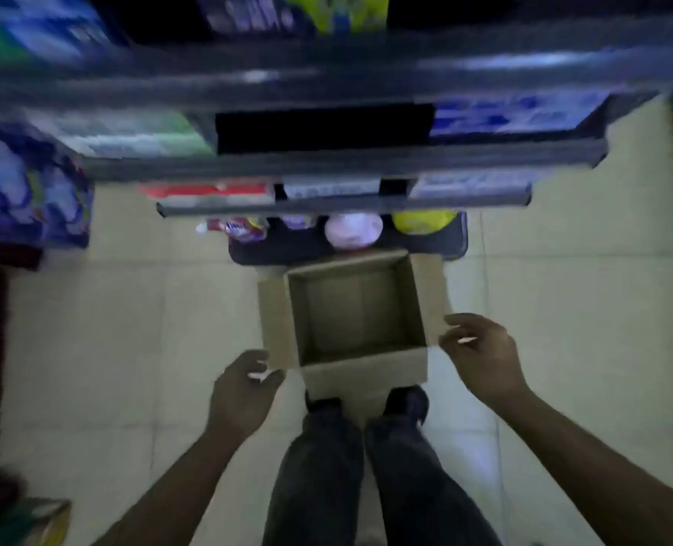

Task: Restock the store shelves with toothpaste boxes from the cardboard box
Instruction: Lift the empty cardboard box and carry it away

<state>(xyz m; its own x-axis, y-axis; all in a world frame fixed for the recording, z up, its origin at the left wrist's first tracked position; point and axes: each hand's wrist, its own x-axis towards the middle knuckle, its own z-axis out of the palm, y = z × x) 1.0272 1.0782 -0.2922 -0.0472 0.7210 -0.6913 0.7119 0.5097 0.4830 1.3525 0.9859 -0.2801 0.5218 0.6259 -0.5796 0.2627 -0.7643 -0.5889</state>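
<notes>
Along the floor's (130, 309) far edge, store shelves (342, 163) rise in tiers, stocked with packages too blurred to identify. Just in front of the bottom tier the cardboard box (362, 372) sits on the tiles, flaps folded out, bare cardboard showing inside, near wall just ahead of the person's shoes (405, 403). Left hand (244, 392) just beside left flap, right hand (480, 352) just beside right flap; contact cannot be told. Both grips loose, fingers half curled, holding nothing.

Blurred blue-and-purple patterned packs (31, 191) stand far left by the pale tiled floor (563, 309), and a rounded yellow packet (421, 220) sits near a pale pink round packet (352, 229).
</notes>
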